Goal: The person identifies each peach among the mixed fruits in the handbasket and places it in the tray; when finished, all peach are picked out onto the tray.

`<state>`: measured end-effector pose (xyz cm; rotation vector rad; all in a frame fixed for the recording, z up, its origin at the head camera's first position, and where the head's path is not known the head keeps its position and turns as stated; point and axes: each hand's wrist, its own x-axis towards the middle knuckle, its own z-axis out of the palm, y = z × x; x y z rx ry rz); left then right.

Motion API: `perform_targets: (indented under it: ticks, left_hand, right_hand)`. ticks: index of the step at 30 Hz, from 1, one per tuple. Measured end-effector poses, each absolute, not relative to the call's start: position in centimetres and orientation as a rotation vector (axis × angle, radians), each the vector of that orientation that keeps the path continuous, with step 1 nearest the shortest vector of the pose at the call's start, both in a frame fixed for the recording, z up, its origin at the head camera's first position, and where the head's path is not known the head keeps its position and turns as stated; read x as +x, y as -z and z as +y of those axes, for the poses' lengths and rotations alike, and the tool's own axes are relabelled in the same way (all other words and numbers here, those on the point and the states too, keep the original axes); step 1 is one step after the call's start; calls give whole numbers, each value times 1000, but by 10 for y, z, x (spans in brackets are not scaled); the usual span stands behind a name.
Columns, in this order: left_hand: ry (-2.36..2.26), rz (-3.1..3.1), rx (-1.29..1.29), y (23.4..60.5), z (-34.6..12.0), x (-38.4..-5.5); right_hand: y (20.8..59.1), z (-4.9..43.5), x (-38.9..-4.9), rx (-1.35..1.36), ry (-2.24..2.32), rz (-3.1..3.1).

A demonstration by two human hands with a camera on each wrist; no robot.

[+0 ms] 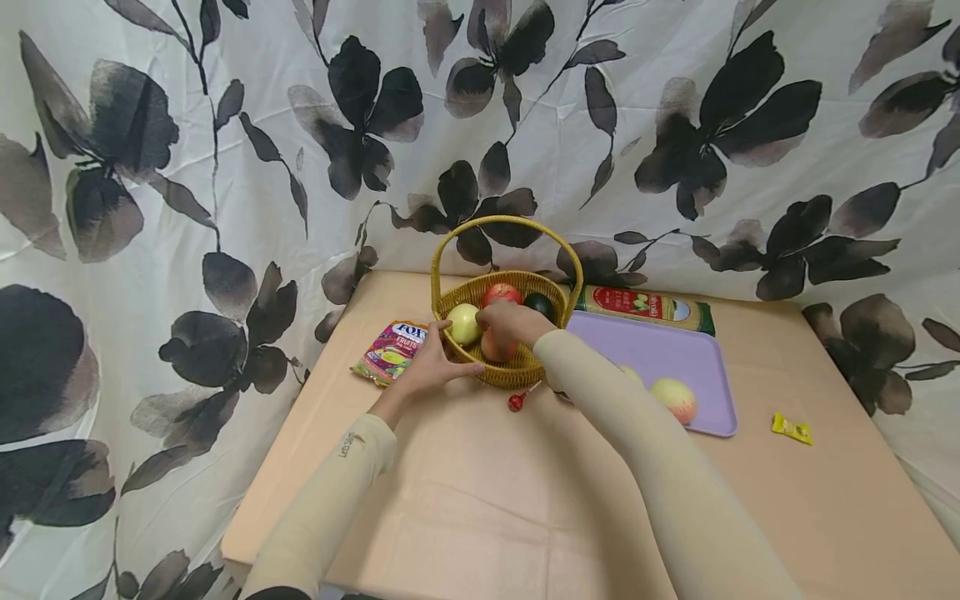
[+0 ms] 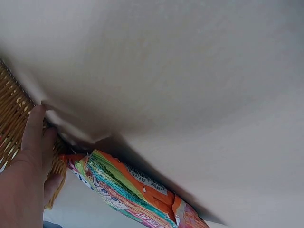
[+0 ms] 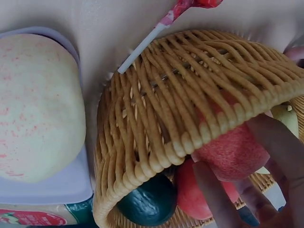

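Observation:
A yellow wicker basket [image 1: 513, 377] with a tall hoop handle stands at the table's back. My left hand [image 1: 437, 363] grips its left side, one finger at the rim and the thumb along the front wall. Inside the basket, my right hand [image 1: 512, 322] holds a pinkish peach [image 3: 232, 153] between thumb and fingers. Around it lie a pale green apple [image 1: 463, 325], a red apple [image 1: 501, 293] and a dark green avocado [image 1: 538, 307]. My right hand partly hides the peach in the head view.
A purple tray [image 1: 708, 375] with pale pink peaches [image 1: 673, 400] lies right of the basket, partly under my right sleeve. Behind it is a long pasta packet [image 1: 651, 307]. A candy bag [image 1: 390, 352], a red lollipop [image 1: 516, 402] and a small yellow wrapped sweet [image 1: 792, 428] lie about.

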<state>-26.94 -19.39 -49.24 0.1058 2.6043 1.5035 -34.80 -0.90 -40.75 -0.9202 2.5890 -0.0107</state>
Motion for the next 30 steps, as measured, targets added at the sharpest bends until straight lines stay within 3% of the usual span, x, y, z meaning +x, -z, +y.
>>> perform_targets:
  ticks: [30]
  left_hand:
    - [-1550, 2553, 89, 491, -192, -265]
  right_hand:
    - [400, 8, -339, -938, 149, 2575]
